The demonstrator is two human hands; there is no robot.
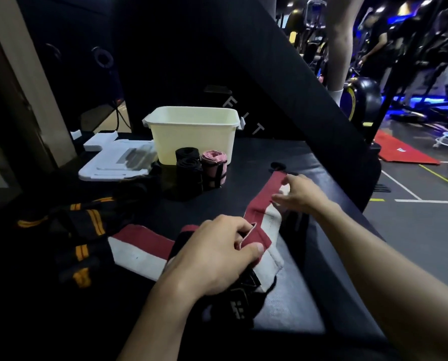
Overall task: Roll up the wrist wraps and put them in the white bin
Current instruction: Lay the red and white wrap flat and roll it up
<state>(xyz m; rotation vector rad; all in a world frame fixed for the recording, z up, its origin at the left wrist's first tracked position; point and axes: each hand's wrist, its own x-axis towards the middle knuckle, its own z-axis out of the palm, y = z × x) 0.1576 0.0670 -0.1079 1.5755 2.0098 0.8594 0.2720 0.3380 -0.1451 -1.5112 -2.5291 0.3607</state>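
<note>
On the black table [243,157] lie two red-and-white wraps. One red-and-white wrap [260,204] runs from the near edge up toward the far right; the left hand [217,254] pinches its near end between thumb and curled fingers, over a black strap end with pale lettering. The right hand [299,195] hovers over the same wrap farther along, fingers loosely spread and blurred, holding nothing; whether the fingertips touch the cloth cannot be told. The second red-and-white wrap [142,246] lies flat just left of the left hand.

Three rolled wraps stand upright just in front of the white bin [194,134], touching one another: two black rolls [189,170] and one pink roll [213,169]. None can be seen inside the bin, whose interior is mostly hidden.

At the near left lies a tangle of black wraps with yellow stripes [87,230]; their number cannot be told. A white tray [108,162] sits left of the bin.
</note>
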